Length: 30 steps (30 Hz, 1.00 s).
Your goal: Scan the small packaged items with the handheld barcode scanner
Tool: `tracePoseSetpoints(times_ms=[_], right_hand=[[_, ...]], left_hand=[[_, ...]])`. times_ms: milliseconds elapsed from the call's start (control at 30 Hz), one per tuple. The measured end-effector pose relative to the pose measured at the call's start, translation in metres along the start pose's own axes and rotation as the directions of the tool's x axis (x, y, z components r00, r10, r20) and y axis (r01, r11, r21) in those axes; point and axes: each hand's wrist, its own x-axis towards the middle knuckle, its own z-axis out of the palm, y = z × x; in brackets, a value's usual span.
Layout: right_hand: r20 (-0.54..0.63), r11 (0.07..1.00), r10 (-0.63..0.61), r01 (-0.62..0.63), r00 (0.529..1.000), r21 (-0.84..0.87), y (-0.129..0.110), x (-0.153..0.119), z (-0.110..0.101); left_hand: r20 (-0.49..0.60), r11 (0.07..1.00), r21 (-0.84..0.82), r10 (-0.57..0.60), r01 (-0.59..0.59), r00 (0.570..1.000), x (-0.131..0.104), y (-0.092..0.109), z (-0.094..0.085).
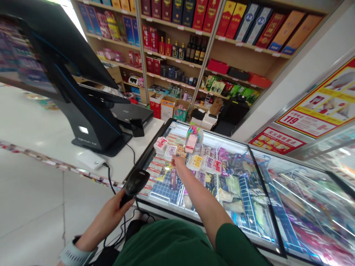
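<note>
My left hand, with a pale watch strap at the wrist, is wrapped round the handle of a black barcode scanner, beside the freezer's left edge. Over the glass lid my right hand reaches forward, its fingers at a small clear tub with a purple-and-white label. Its fingers look pressed together on the tub's near edge. Just left of that stands a tub with a red label. Several more tubs, one with a yellow label, stand to the right. Behind them is a container of colourful items.
A chest freezer with packaged food under glass extends right. At left, a monitor stand and a white device rest on the counter. Cables hang by the freezer's near-left corner. Stocked shelves stand behind.
</note>
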Motion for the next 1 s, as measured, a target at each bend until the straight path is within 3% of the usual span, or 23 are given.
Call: tracePoseSetpoints(times_ms=[100, 233, 433, 567, 700, 1000], right_hand=[[0.004, 1.000, -0.018, 0.018, 1.000, 0.002, 0.001, -0.015, -0.010], [0.031, 0.991, -0.119, 0.120, 0.992, -0.057, 0.011, -0.037, -0.038], [0.116, 0.909, -0.346, 0.364, 0.931, -0.204, 0.030, -0.071, -0.082], [0.113, 0.892, -0.368, 0.384, 0.923, -0.236, 0.037, -0.096, -0.101], [0.097, 0.890, -0.373, 0.385, 0.923, -0.245, 0.039, -0.113, -0.112], [-0.028, 0.900, -0.350, 0.328, 0.936, -0.287, 0.036, -0.126, -0.114]], left_hand=[[0.010, 0.999, -0.029, 0.022, -0.022, 1.000, 0.004, -0.001, 0.001], [-0.008, 0.997, -0.061, 0.052, -0.052, 0.999, 0.007, 0.004, 0.008], [0.032, 0.994, -0.042, 0.106, -0.105, 0.994, 0.010, 0.032, 0.022], [0.073, 0.989, -0.048, 0.140, -0.136, 0.987, 0.013, 0.051, 0.034], [0.130, 0.979, -0.087, 0.197, -0.187, 0.972, 0.019, 0.054, 0.042], [0.266, 0.945, -0.165, 0.319, -0.283, 0.910, 0.042, 0.050, 0.030]])
